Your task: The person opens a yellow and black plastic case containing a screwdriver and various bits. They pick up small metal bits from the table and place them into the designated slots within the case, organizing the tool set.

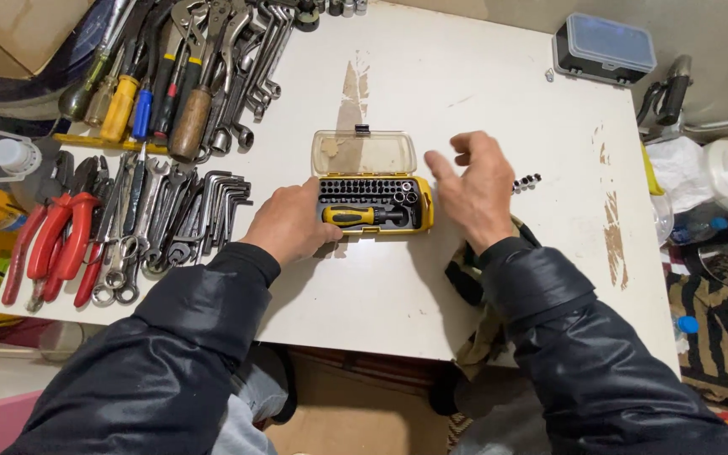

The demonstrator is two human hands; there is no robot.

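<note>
A small yellow bit-set case [423, 212] lies open in the middle of the white table [482, 93], its clear lid [365, 153] folded back. Inside are rows of dark bits and a yellow and black screwdriver handle [362, 216]. My left hand [290, 223] rests on the table against the case's left end. My right hand [472, 192] hovers just right of the case, fingers spread, holding nothing. A few small dark sockets [527, 181] lie on the table to the right of that hand.
Screwdrivers [132, 97], wrenches [246, 63], hex keys [216, 206] and red-handled pliers [61, 240] cover the table's left side. A grey box with a blue lid [604, 46] sits at the far right corner. A camouflage cloth [473, 282] lies under my right forearm. Clutter lines the floor on the right.
</note>
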